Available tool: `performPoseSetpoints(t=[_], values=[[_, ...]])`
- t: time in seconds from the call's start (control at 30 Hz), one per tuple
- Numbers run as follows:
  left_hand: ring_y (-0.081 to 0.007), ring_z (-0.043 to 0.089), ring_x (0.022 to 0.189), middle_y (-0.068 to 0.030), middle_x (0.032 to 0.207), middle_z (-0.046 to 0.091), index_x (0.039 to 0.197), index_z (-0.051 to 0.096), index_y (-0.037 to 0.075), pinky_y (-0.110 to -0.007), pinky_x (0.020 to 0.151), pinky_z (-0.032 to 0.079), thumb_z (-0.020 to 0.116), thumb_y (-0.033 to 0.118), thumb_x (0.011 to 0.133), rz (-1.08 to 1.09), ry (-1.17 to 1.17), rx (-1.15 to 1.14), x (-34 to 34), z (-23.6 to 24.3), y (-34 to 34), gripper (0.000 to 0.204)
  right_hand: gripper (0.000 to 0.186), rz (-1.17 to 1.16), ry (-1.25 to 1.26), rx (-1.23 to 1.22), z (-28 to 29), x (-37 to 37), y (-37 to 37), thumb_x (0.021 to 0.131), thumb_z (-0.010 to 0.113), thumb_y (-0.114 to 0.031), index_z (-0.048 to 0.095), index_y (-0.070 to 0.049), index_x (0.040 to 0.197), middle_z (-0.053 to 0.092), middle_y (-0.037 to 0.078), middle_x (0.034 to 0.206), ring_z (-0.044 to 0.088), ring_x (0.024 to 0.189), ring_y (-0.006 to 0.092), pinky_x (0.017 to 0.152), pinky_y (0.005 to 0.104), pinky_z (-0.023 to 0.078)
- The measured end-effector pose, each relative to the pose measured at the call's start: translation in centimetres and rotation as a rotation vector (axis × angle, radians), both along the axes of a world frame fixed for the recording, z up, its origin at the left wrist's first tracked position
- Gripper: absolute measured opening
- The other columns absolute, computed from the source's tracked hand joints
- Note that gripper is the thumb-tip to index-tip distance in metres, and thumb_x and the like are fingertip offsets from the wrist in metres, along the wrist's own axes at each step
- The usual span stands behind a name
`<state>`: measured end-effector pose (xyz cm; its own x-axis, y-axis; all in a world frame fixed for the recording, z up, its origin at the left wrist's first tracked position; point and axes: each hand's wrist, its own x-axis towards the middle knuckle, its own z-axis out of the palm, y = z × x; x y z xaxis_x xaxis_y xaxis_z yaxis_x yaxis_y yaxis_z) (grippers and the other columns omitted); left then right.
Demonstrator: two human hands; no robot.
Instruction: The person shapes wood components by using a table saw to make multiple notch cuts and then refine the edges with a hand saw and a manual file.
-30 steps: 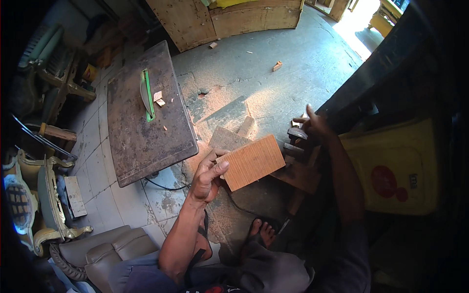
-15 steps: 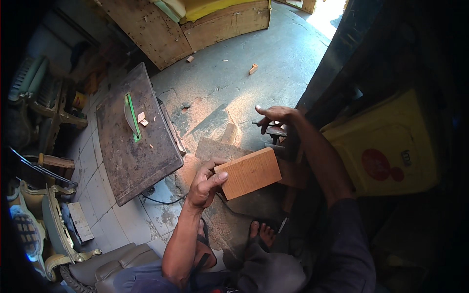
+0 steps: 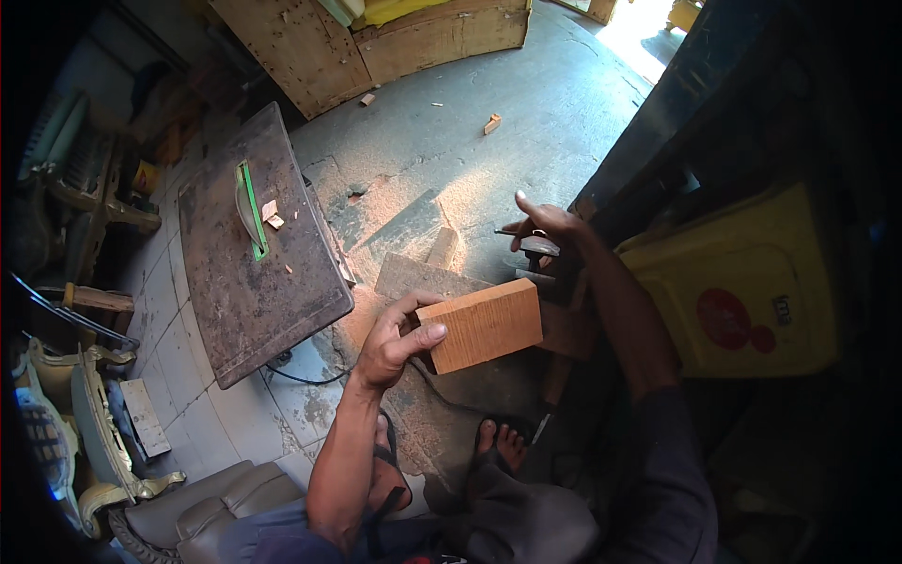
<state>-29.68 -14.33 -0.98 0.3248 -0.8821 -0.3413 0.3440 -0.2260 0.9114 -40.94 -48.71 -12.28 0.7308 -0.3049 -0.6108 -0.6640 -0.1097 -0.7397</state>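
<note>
My left hand (image 3: 392, 343) grips a rectangular block of reddish-brown wood (image 3: 489, 331) by its left end, thumb on the near face and fingers behind. The block is held above the floor, its broad grained face toward me. To its upper right, my right hand (image 3: 552, 224) has its thumb stretched up and its fingers apart. Right below that hand is a dark metal tool with a rounded top (image 3: 538, 246), partly hidden. A thin rod (image 3: 507, 231) shows by the fingers; whether they touch it is unclear.
A dark worn board (image 3: 272, 320) with a green-edged slot and wood scraps stands at left. Boards (image 3: 427, 273) and sawdust lie on the floor ahead. A yellow plastic panel (image 3: 742, 291) is at right. A cable (image 3: 442, 399) runs near my sandalled feet.
My right hand has shifted slightly right, its thumb pointing up more. The wood block has tilted a little and stays in my left hand. The whole view has turned slightly.
</note>
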Motion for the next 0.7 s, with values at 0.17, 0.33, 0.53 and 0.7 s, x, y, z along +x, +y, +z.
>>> performPoseSetpoints(t=[0.17, 0.33, 0.53, 0.7], values=[[-0.0152, 0.060, 0.100, -0.0059, 0.104, 0.065, 0.123, 0.063, 0.002, -0.030, 0.087, 0.048, 0.079, 0.032, 0.087, -0.068, -0.031, -0.002, 0.3, 1.2, -0.9, 0.049, 0.095, 0.202, -0.256, 0.159, 5.3, 0.1, -0.3, 0.108, 0.018, -0.065, 0.077, 0.007, 0.093, 0.066, 0.018, 0.137, 0.067, 0.105, 0.0257, 0.099, 0.0356, 0.049], [-0.0145, 0.061, 0.098, -0.0054, 0.105, 0.065, 0.122, 0.064, 0.002, -0.029, 0.085, 0.049, 0.079, 0.032, 0.086, -0.083, -0.042, -0.011, 0.3, 0.2, -0.7, 0.049, 0.094, -0.175, -0.163, 0.055, -0.2, -6.3, -2.1, 0.108, 0.021, -0.065, 0.076, 0.008, 0.086, 0.064, 0.017, 0.140, 0.068, 0.105, 0.0257, 0.091, 0.0350, 0.053], [-0.0153, 0.060, 0.101, -0.0057, 0.107, 0.065, 0.124, 0.063, 0.000, -0.029, 0.089, 0.046, 0.078, 0.028, 0.083, -0.139, -0.045, 0.083, 0.1, 1.3, -1.4, 0.052, 0.089, 0.144, -0.066, -0.035, 0.1, 0.3, -0.7, 0.108, 0.023, -0.064, 0.077, 0.007, 0.100, 0.060, 0.012, 0.147, 0.062, 0.122, 0.0279, 0.103, 0.0401, 0.049], [-0.0161, 0.063, 0.100, -0.0065, 0.108, 0.067, 0.125, 0.065, 0.002, -0.031, 0.086, 0.051, 0.080, 0.031, 0.085, -0.202, -0.119, 0.056, 1.3, 1.3, -3.3, 0.052, 0.087, -0.062, -0.377, 0.094, 2.9, -3.8, 0.2, 0.108, 0.026, -0.063, 0.077, 0.008, 0.105, 0.061, 0.018, 0.144, 0.054, 0.137, 0.0303, 0.117, 0.0429, 0.038]])
